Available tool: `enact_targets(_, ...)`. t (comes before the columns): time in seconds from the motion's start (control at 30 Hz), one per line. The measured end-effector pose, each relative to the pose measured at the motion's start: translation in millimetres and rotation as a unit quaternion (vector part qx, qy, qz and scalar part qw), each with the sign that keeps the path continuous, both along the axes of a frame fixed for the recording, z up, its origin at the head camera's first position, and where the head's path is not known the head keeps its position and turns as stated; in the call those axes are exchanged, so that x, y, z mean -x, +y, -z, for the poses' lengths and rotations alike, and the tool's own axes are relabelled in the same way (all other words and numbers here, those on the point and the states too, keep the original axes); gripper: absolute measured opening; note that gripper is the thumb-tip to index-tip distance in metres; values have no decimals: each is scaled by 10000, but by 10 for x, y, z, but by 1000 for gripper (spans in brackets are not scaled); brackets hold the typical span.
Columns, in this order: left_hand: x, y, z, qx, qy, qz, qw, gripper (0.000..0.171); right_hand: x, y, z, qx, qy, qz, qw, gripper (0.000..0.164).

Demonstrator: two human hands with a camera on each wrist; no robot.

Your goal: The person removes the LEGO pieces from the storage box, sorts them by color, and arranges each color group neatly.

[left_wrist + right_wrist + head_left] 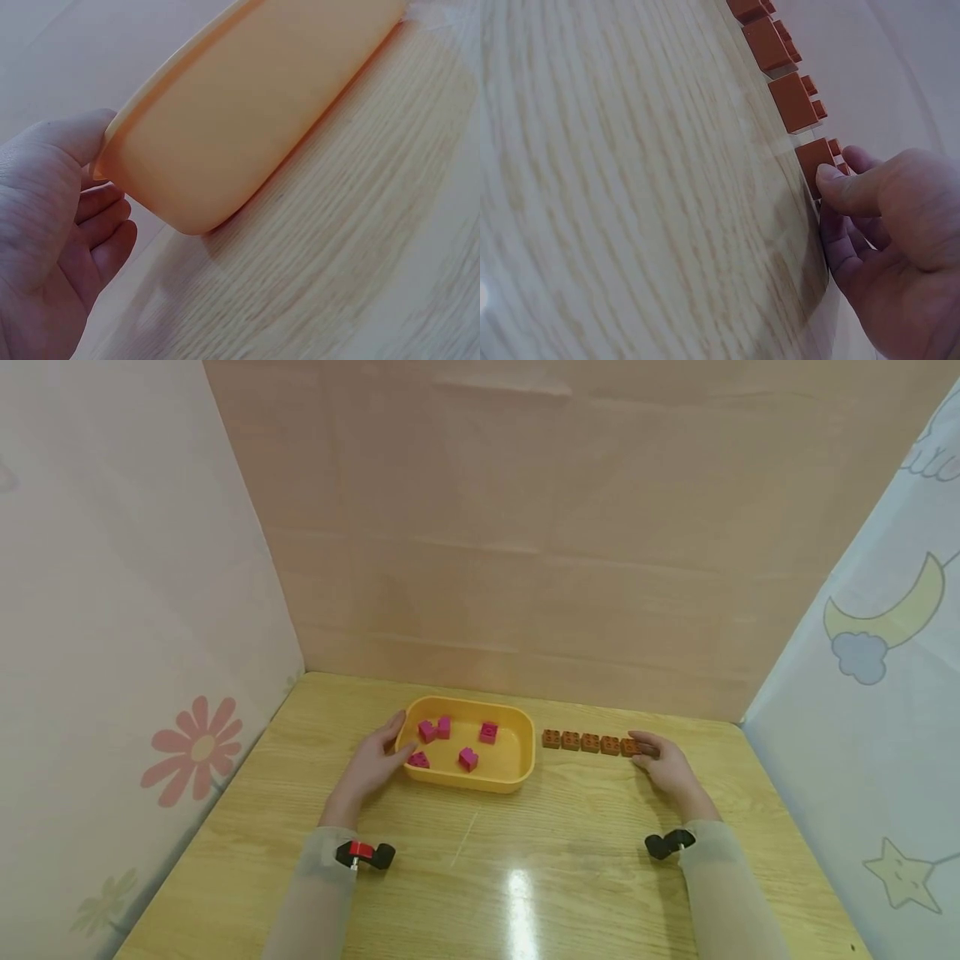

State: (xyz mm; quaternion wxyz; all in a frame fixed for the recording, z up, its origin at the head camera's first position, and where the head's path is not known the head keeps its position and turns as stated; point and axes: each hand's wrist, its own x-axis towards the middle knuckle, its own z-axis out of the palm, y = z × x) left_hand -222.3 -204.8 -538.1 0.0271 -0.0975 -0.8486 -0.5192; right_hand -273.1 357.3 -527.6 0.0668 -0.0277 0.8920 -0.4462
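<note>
A yellow plastic tray lies on the table with several pink toy bricks scattered inside. At its left end, my left hand grips the rim, thumb over the edge and fingers outside; the left wrist view shows the tray's side wall beside the thumb. To the right of the tray, several orange-brown bricks stand in a row, studs up, with small gaps. My right hand pinches the rightmost brick between thumb and fingers; the fingers partly cover it.
The wooden table carries a bright light reflection near its front. A plain cloth wall rises behind the tray and bricks. Patterned cloth stands along both sides. Each wrist wears a black strap device.
</note>
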Motion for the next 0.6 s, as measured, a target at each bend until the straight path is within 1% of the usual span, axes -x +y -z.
enact_targets(0.13, 1, 4, 4, -18, -35, -10, 10000, 77, -17, 3, 1, 142, -25, 75, 9999, 59)
enact_targets(0.37, -2, 17, 1, 20, -80, 18, 10000, 76, -111, 0, -42, 416, -36, 229, 9989, 63)
enact_targets(0.47, -6, 16, -3, 50, -112, 7, 9999, 75, -135, -15, -61, 609, 42, 321, 9976, 62)
enact_targets(0.6, -9, 15, -9, 27, -106, 2, 9999, 75, -140, -61, -82, 823, 288, 441, 9952, 60)
